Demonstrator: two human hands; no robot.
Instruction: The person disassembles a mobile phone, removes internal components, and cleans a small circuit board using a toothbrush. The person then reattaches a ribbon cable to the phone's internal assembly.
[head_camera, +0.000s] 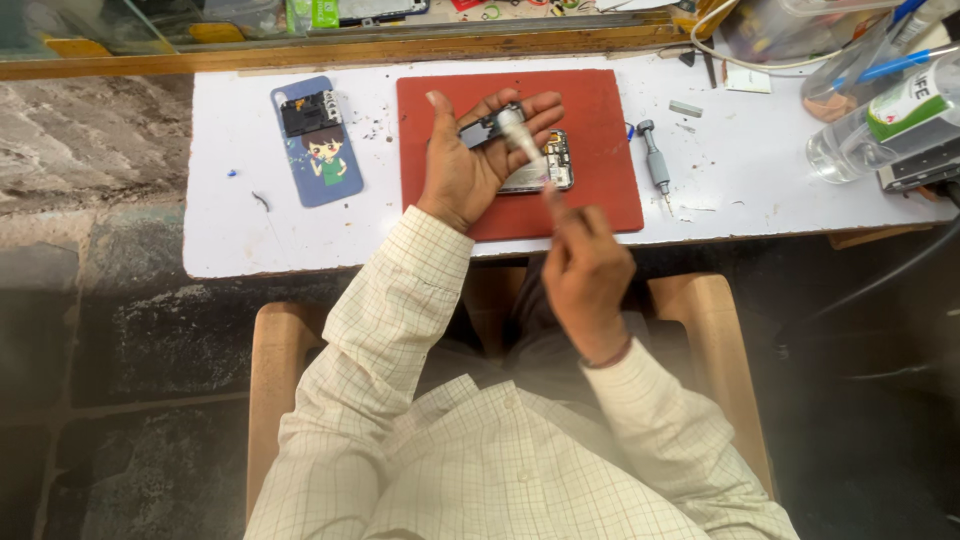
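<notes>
- Your left hand (468, 160) lies palm up over the red rectangular rubber mat (600, 110), fingers cupped loosely around a small dark phone part (488, 128); holding it in the open palm turns its face up toward you and toward the tool.
- Your right hand (585, 270) is drawn back near the table (240, 230) edge, fingers pinched around the lower end of a blurred white brush-like tool (522, 140). Its pale tip reaches across to the dark part in your left palm, apparently touching it, though blur keeps me from being sure.
- Beneath your left hand, an opened phone body with exposed insides (552, 165) lies flat on the mat, close enough that the part stays right above its home.
- Your left forearm comes up from the lower left in a checked cream sleeve (400, 290), wrist bent back so the palm stays level. The right wrist is angled inward, with a thin band around it.
- A blue phone back cover with a cartoon figure (318, 150) lies left of the mat, a small black component (310, 112) resting on its upper end.
- A grey-handled screwdriver (655, 165) lies just right of the mat, within reach of your right hand, and a clear plastic bottle with a green label (880, 125) lies on its side at the far right.
</notes>
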